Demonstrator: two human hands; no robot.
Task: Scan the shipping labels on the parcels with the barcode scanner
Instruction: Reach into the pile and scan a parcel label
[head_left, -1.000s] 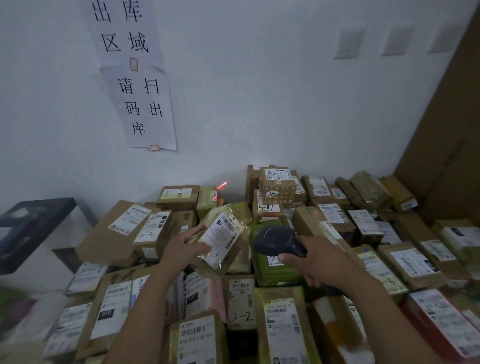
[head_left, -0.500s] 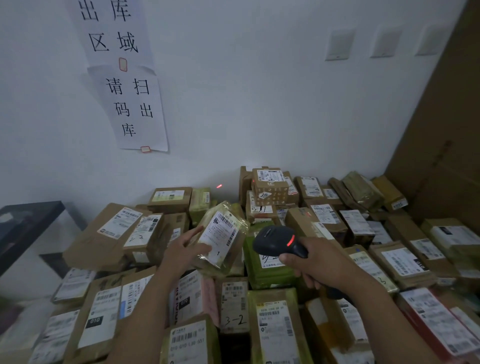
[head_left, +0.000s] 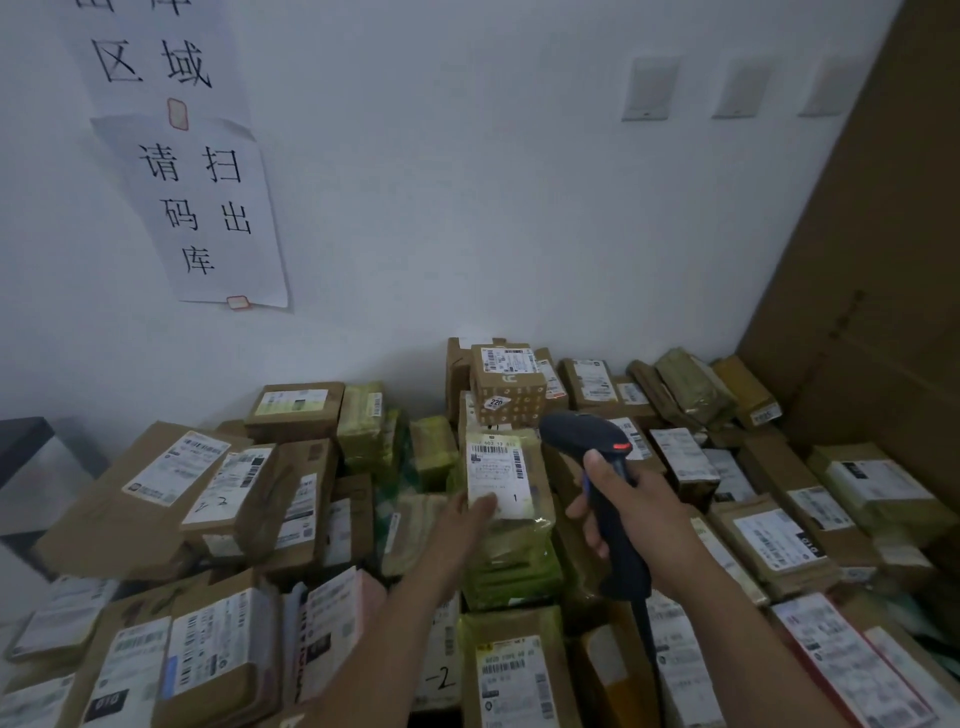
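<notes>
Just ahead of the left hand (head_left: 460, 519), the bagged parcel (head_left: 519, 527) now stands nearly upright. A second ago it was held tilted out on that hand's far side from the scanner. It has been swung across to sit just beside the right hand (head_left: 631, 514), and its shipping label (head_left: 498, 473) faces the person. The left thumb lies on the label's lower corner. The other fingers are hidden behind the bag, so the hand seems to pinch the parcel. The right hand is wrapped round the grip of the barcode scanner (head_left: 576, 439), whose head rises above the knuckles with a red lamp lit. The red spot seen on the wall (head_left: 467, 208) half a second ago is gone. This parcel's scan is probably finished, and it looks about to be set down on the green packets (head_left: 511, 571) below the hand.

The clear bag holds a greenish packet. The cardboard boxes all around both hands are closed, so their contents are hidden.
</notes>
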